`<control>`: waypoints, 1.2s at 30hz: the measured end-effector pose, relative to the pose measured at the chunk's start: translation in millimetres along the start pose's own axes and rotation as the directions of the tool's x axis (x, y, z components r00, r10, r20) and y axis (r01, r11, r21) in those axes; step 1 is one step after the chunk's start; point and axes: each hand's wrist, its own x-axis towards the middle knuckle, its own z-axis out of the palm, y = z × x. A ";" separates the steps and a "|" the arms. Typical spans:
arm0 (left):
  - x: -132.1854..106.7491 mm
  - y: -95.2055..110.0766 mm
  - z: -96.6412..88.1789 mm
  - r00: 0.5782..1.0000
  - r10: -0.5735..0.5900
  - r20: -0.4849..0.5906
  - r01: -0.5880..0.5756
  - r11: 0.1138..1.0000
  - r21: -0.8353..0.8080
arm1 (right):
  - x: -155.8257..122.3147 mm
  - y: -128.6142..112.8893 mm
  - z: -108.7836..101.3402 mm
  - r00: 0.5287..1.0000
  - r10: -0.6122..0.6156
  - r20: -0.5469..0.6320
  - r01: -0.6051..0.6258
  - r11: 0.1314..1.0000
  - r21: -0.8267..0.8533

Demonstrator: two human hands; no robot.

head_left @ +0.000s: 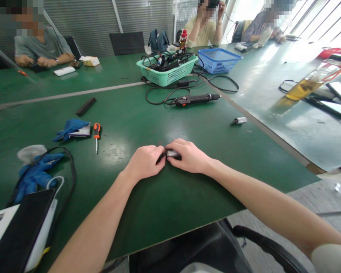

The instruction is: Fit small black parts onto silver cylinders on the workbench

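Both my hands rest together on the green table near its front edge. My right hand is closed round a small grey metal cylinder. My left hand is closed too, its fingers pinching a dark part at the cylinder's left end; I cannot make out what that part is. An orange-handled screwdriver lies to the left of my hands. A second small silver cylinder lies further off to the right.
A black electric screwdriver with its cable lies behind my hands. Further back stand a green basket of tools and a blue basket. Blue gloves and a black-and-white device lie left. Three people sit at the far side.
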 end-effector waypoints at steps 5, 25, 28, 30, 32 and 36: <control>-0.2 0.5 0.1 1.000 -0.007 0.000 0.007 1.000 -0.003 | 0.2 -0.7 -0.2 1.000 0.002 -0.003 -0.002 1.000 0.004; -0.5 0.7 -0.7 1.000 -0.009 0.016 0.009 1.000 0.013 | 0.3 -2.0 -0.9 1.000 -0.002 0.001 0.002 1.000 0.004; -1.0 0.6 0.2 1.000 -0.009 0.015 0.009 1.000 0.013 | 0.7 -2.3 -1.2 1.000 -0.002 0.000 0.002 1.000 0.004; -1.2 0.7 0.4 1.000 -0.009 0.015 0.009 1.000 0.010 | 0.8 -2.3 -1.3 1.000 -0.001 0.000 0.001 1.000 0.000; -1.2 1.0 0.2 1.000 -0.013 0.014 0.012 1.000 0.008 | 0.8 -2.1 -1.3 1.000 -0.001 0.003 0.001 1.000 -0.001; -0.6 1.4 -1.2 1.000 -0.012 0.012 0.012 1.000 0.006 | 0.6 -1.5 -0.8 1.000 0.000 -0.003 0.000 1.000 0.007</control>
